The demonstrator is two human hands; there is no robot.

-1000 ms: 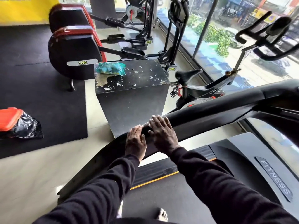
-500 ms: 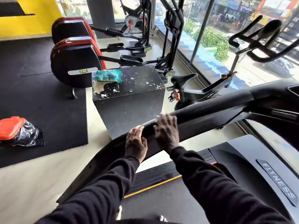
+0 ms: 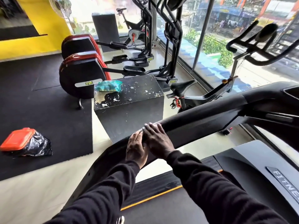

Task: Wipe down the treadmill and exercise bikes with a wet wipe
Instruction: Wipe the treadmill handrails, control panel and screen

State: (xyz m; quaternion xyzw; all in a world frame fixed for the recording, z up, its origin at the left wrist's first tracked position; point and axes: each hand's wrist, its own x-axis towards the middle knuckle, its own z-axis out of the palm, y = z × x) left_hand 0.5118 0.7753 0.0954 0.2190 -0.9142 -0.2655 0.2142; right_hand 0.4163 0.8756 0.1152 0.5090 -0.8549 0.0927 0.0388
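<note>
Hands met on the treadmill handrail (image 3: 186, 125), right up on its curved top edge! Right hand (image 3: 157, 140) lay flat across the rail, fingers straight and pressed down over the crest; whether a wipe sat under that palm could not be told. Left hand (image 3: 135, 147) was tucked just beside it, touching it, fingers bent against the rail's near face, and whether it gripped anything could not be told either. Both arms wore dark sleeves. Below the rail ran the treadmill deck (image 3: 161, 212) with its yellow edge stripe. Beyond the rail stood a scuffed black box (image 3: 137, 101), and on its far left corner lay a teal wet wipe pack (image 3: 108, 86). To the right of the box, by the window, waited an exercise bike (image 3: 210, 94). Well apart on the black floor mat (image 3: 40, 102) sat an orange lid on a black bag (image 3: 38, 145).
</note>
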